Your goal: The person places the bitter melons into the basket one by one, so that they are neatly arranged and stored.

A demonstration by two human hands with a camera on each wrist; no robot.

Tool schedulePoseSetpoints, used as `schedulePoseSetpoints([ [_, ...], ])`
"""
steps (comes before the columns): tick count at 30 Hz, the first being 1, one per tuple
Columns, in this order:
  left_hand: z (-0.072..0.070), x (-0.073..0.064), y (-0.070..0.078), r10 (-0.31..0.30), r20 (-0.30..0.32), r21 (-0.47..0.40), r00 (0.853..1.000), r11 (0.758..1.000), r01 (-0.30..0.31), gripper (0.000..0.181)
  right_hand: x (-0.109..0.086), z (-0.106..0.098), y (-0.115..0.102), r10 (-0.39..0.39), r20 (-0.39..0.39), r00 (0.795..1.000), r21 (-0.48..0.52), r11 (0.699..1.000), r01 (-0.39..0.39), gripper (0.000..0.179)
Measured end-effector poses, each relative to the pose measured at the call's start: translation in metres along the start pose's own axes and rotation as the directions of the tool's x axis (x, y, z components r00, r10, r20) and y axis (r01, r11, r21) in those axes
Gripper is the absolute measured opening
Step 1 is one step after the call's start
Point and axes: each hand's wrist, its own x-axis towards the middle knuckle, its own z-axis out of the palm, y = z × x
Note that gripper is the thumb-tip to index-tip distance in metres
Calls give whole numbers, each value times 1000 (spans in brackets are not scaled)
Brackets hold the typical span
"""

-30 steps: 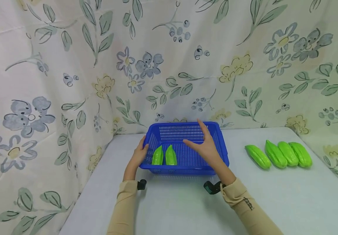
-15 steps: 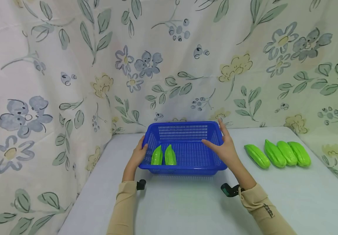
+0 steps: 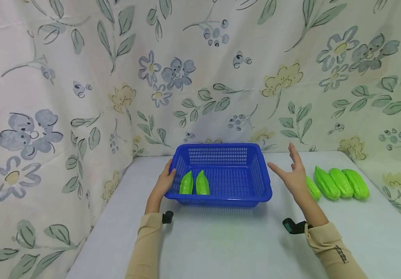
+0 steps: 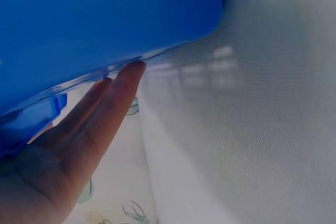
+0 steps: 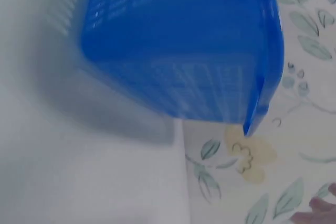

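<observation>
A blue plastic basket with slotted walls stands on the white table, tilted in the left wrist view. My left hand holds its left side, thumb over the rim and the long fingers along the outer wall. Inside, two bright green, ridged, pointed fruits, shaped like star fruit, lie side by side at the left. My right hand is spread in the air right of the basket, holding nothing. It partly covers the nearest of several matching green fruits in a row on the table.
The white table reaches back to a hanging cloth printed with flowers and leaves. Cloth also hangs along the left side. Dark wrist cameras sit at both sleeve cuffs.
My right hand has moved from over the basket to the right, past its right rim and toward the row of green fruits. My left hand stays on the basket, which has hardly moved.
</observation>
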Motion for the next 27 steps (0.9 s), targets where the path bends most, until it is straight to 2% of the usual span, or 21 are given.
schedulePoseSetpoints([
  [7, 0, 0, 0, 3, 0, 2, 1000, 1000, -3, 58, 4, -20, 19, 37, -18, 999, -23, 999, -38, 98],
  [14, -2, -1, 4, 0, -2, -1, 1000, 1000, 0, 58, 8, -36, 41, 122, -18, 992, 19, 992, -122, 97],
  [19, -1, 0, 3, 6, -4, 1, 1000, 1000, -6, 58, 8, -43, 52, 165, -32, 986, -13, 986, -166, 97],
  [27, 0, -2, 3, 9, -7, 7, 1000, 1000, -9, 58, 7, -57, 75, 231, 8, 973, -50, 972, -230, 97],
])
